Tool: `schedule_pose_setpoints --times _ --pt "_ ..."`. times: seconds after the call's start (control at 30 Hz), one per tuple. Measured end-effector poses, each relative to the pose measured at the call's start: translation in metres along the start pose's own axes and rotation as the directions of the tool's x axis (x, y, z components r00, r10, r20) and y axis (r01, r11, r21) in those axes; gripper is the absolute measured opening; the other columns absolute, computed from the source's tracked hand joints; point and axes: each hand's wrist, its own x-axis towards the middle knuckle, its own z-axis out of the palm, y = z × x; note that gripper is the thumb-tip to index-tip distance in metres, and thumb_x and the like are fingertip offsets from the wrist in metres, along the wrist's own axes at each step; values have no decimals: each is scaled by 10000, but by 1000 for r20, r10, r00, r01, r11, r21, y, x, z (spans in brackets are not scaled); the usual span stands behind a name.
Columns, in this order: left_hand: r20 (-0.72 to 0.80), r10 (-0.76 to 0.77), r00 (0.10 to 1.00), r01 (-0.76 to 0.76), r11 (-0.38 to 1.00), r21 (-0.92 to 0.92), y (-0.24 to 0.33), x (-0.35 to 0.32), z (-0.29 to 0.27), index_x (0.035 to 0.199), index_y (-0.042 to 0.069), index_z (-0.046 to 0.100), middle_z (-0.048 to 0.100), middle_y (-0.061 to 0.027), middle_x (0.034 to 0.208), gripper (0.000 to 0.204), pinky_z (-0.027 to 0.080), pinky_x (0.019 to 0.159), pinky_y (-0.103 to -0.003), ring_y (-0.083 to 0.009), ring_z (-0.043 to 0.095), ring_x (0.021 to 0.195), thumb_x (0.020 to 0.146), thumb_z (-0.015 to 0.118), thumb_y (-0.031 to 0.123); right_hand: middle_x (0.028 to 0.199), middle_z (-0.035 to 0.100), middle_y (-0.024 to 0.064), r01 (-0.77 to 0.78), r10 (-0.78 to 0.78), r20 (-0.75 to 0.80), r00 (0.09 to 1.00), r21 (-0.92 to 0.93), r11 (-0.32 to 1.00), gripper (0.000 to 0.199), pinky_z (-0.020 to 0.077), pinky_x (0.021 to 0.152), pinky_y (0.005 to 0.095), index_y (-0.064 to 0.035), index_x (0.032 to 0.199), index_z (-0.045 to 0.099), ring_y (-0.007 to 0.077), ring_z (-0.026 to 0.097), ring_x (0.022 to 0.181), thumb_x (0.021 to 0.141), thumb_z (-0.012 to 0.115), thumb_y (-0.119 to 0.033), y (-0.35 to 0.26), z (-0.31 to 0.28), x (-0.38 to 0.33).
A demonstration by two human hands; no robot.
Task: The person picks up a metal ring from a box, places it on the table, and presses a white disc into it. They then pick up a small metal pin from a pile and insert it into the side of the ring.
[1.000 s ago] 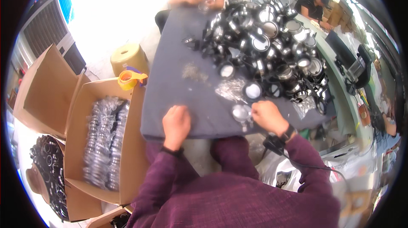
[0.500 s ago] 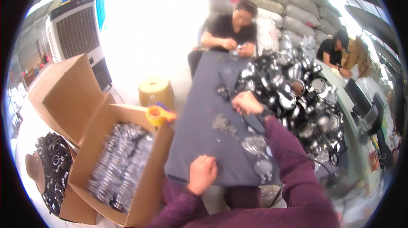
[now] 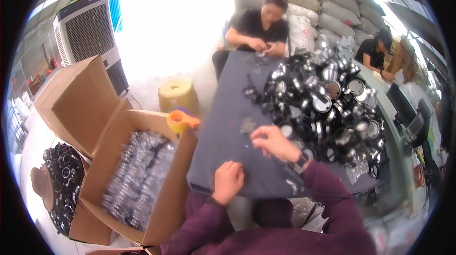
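Left hand: loosely fisted at the near edge of the table; contents, if any, hidden.
Right hand: fingers half curled, beside small bits (too blurred to tell whether it grips anything).
Round metal parts: heaped on the table, beyond and right of the right hand.
Reach: apparently in hand; any pick-up would call for a fingertip pinch.

Parts on table, toward right, box at left, stool behind, sacks beyond
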Motion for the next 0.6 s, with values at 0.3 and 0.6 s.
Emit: schedule_pose_setpoints --times 0.3,0.6 --pt "-22 -15 1000 15 1000 8 3 -5 0 817 29 650 609 -112 740 88 491 617 -378 -303 611 688 734 623 19 728 608 9 -91 91 73 993 -3 996 139 435 451 214 -17 1002 607 54 536 508 893 619 -102 15 32 -117" --pt "314 -376 872 482 774 -410 -19 -19 -32 1012 20 668 659 -73 861 223 497 704 -269 -138 611 772 791 647 36 738 588 -4 -124 115 102 988 90 988 152 426 452 211 -33 1015 610 65 537 533 881 626 -104 36 73 -123"
